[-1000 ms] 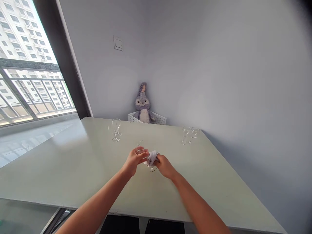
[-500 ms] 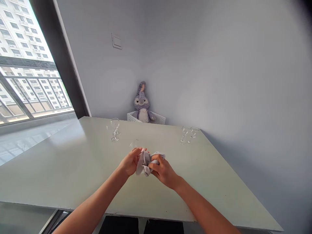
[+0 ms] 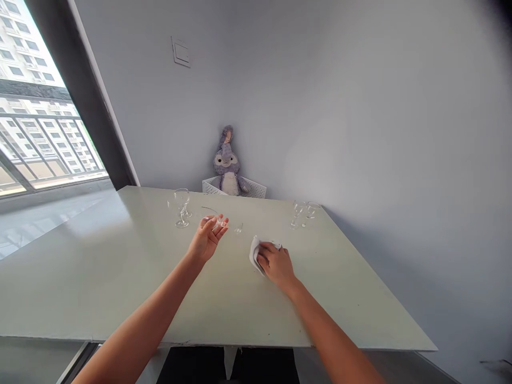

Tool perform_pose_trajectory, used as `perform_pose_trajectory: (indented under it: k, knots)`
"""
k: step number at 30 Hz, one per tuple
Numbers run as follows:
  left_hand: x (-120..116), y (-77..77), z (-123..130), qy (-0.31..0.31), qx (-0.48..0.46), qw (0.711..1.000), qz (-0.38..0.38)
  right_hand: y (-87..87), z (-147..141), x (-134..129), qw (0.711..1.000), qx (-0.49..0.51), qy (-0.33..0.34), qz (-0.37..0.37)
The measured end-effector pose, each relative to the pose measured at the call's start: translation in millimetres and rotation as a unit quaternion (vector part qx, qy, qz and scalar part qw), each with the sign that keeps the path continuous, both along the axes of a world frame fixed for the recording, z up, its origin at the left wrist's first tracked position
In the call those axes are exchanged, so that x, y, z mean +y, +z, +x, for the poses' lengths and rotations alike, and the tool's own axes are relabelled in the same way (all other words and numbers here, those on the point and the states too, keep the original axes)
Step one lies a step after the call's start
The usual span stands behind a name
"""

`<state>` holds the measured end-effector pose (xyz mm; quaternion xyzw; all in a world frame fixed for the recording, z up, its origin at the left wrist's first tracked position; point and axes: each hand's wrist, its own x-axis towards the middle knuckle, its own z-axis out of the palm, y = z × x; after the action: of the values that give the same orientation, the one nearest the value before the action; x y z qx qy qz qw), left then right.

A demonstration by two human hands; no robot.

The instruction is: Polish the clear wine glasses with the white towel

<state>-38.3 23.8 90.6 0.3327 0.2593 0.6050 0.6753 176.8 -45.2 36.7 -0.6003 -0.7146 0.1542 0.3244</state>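
My left hand point(image 3: 206, 239) is closed around a clear wine glass point(image 3: 210, 211), raised above the table and tipped on its side. The bowl's rim shows faintly beyond my thumb, and what looks like its foot sticks out to the right of the fingertips. A crumpled pale grey cloth point(image 3: 255, 255) is bunched in my right hand point(image 3: 277, 265), apart from the glass and low over the tabletop. My right fingers cover part of the cloth.
Clear stemmed glasses point(image 3: 182, 208) stand on the table point(image 3: 160, 298) at the left, and more glasses point(image 3: 298, 214) at the back right. Behind the far edge a purple plush toy point(image 3: 228, 165) sits in a white perforated basket point(image 3: 256, 190). Walls meet behind it.
My hands have moved apart. The cloth has come away from the glass with my right hand, to the right. My left hand has lifted the glass up and left. The view has shifted slightly.
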Motion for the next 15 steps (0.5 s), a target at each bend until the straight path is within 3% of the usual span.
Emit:
perform_pose_trajectory:
  k: [2,4,6,9,12,15]
  knots:
    - [7.4,-3.0,-3.3,0.011,0.004,1.0,0.003,-7.7,5.8,-6.8,0.989,-0.148,0.01,-0.014]
    - [12.3,-8.2,-1.2,0.021,0.021,1.0,0.01,-14.5,-1.8,-19.2,0.975,-0.214,0.055,-0.027]
    - [14.3,-14.8,5.4,0.035,0.054,0.998,0.021,-14.8,-17.6,-34.4,0.966,-0.227,0.126,-0.02]
    - [11.7,-24.7,17.2,0.059,0.109,0.991,0.041,1.3,-38.2,-50.6,0.96,-0.207,0.188,0.022]
    - [3.8,-32.9,25.1,0.061,0.146,0.986,0.054,25.4,-43.7,-45.8,0.97,-0.192,0.127,0.08]
    - [-6.3,-38.7,30.0,0.035,0.164,0.984,0.063,38.1,-41.1,-20.0,0.978,-0.18,0.044,0.097]
